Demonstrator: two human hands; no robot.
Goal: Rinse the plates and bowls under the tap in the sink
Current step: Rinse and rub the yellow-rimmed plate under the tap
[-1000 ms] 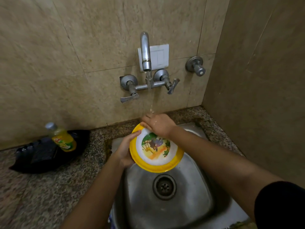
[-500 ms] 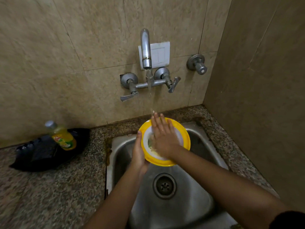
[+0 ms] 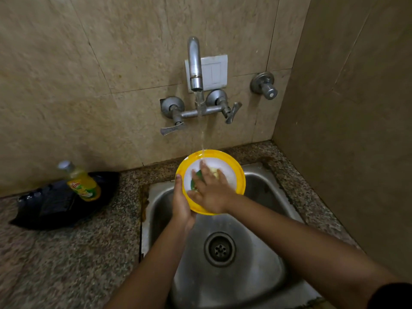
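**Wet plate (image 3: 236, 175) under running tap (image 3: 194, 63)**

The plate tilts above the sink (image 3: 256, 277), in the tap's stream. The left hand (image 3: 181, 205) grips its left rim; the right hand (image 3: 211, 194) lies flat on its face, fingers straight.

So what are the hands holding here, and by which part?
The left hand grips the yellow-rimmed plate by its left rim; the right hand only presses flat on its face.
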